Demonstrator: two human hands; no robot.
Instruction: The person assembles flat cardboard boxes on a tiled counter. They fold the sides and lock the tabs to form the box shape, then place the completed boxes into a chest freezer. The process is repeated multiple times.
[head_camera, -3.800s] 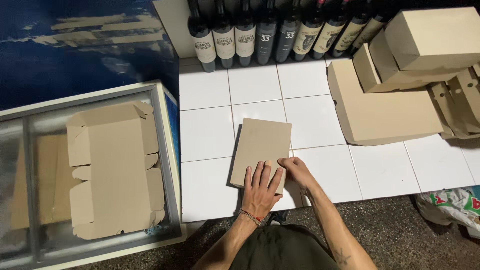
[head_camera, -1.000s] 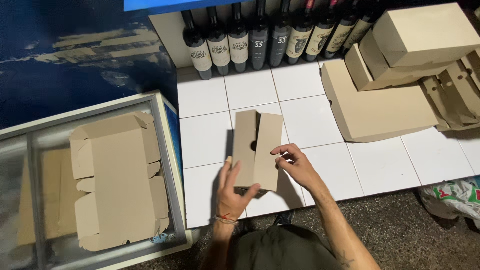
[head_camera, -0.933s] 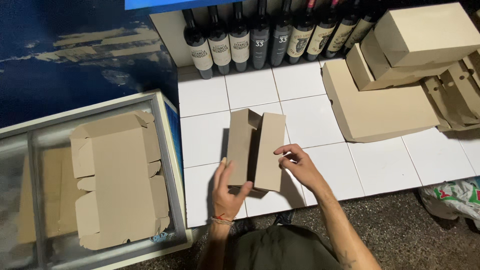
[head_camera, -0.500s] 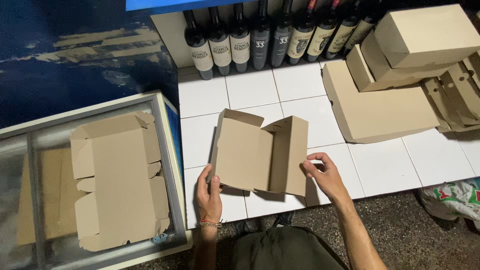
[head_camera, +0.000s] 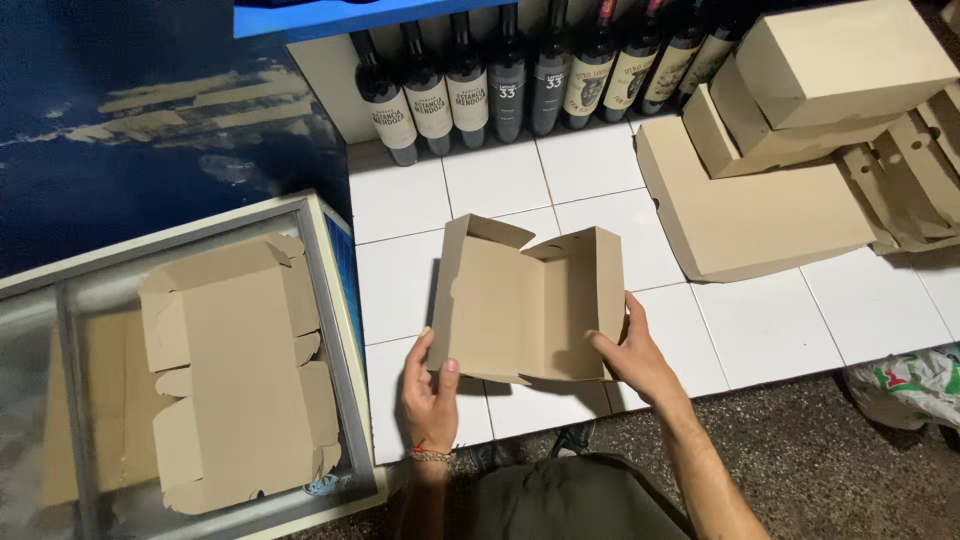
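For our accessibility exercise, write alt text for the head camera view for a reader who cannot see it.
Two bare hands, left hand and right hand, hold a half-unfolded cardboard box over white floor tiles. Wine bottles line the back; flat box blanks lie left, folded boxes right.

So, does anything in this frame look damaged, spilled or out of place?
Nothing spilled or broken. The left hand and right hand hold a half-opened cardboard box over the white tiles. The only untidy spot is the loose heap of flat boxes at far right.
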